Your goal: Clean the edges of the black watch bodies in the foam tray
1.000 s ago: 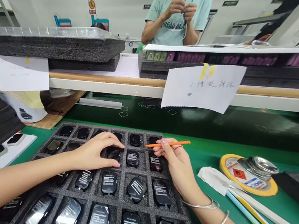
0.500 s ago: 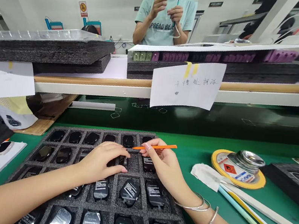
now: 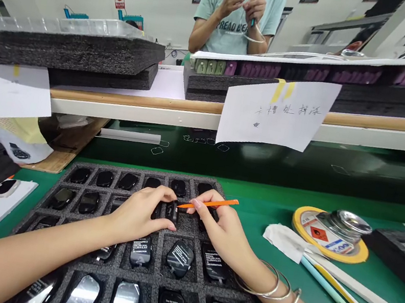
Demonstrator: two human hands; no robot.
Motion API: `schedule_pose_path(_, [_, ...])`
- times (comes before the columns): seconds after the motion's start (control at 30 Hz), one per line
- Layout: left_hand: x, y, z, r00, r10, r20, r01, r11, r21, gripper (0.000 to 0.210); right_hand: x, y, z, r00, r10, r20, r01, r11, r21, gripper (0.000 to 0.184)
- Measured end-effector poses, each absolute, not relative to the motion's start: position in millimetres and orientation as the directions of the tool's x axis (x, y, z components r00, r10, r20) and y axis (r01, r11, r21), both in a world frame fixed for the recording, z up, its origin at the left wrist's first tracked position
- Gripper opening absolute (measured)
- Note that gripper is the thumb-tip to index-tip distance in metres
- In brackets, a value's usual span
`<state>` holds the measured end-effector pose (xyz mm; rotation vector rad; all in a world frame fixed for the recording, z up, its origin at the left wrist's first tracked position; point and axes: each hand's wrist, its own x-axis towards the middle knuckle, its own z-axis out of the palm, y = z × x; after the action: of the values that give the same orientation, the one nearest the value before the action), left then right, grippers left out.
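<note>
A black foam tray (image 3: 149, 281) holds rows of dark smartwatch bodies, several with white text on their screens. My left hand (image 3: 138, 209) is closed on a small black watch body (image 3: 171, 212), thumb on the near side and fingers on the far side, tilted up on its edge above the tray. My right hand (image 3: 219, 221) pinches a thin orange pointed stick (image 3: 225, 203). Its tip is at the right side of the held watch; whether it touches cannot be made out. Below lies an angular watch (image 3: 180, 258) in its slot.
To the right are a glass bottle with a metal top (image 3: 351, 225), a yellow tape roll (image 3: 302, 217) and long sticks (image 3: 352, 300). At left, a white board (image 3: 1, 216) carries two watches. A shelf edge (image 3: 134, 115) crosses ahead, with a person (image 3: 234, 22) behind it.
My left fingers have closed round the watch body and raised it on edge. The orange stick's tip has come down to the watch's side. The view has shifted slightly.
</note>
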<state>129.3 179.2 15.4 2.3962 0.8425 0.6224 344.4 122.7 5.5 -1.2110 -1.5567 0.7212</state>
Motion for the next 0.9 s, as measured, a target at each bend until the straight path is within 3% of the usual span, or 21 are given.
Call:
schedule_pose_path(0.23, [129.5,180.0,12.6,0.721,0.633,0.28,0.403,-0.713,0.574,0.052,341.7,121.5,7.3,-0.009,0.94,0.342,0.328,0.326,-0.887,0.027])
schedule_pose_path(0.4, [128.1,181.0,12.8,0.742,0.601,0.296,0.393,-0.748,0.534,0.049,341.3,123.9,7.7,0.031,0.943,0.331,0.216,0.317,-0.924,0.028])
schedule_pose_path(0.63, [150.4,181.2,27.4,0.802,0.518,0.298,0.354,-0.814,0.461,0.03,359.4,135.5,-1.4,0.404,0.883,0.239,-0.139,0.318,-0.938,0.036])
schedule_pose_path(0.9, [200.6,175.8,19.2,0.907,0.34,0.249,0.279,-0.927,0.251,0.039,365.9,136.6,-3.5,0.456,0.874,0.166,-0.239,0.3,-0.923,0.05])
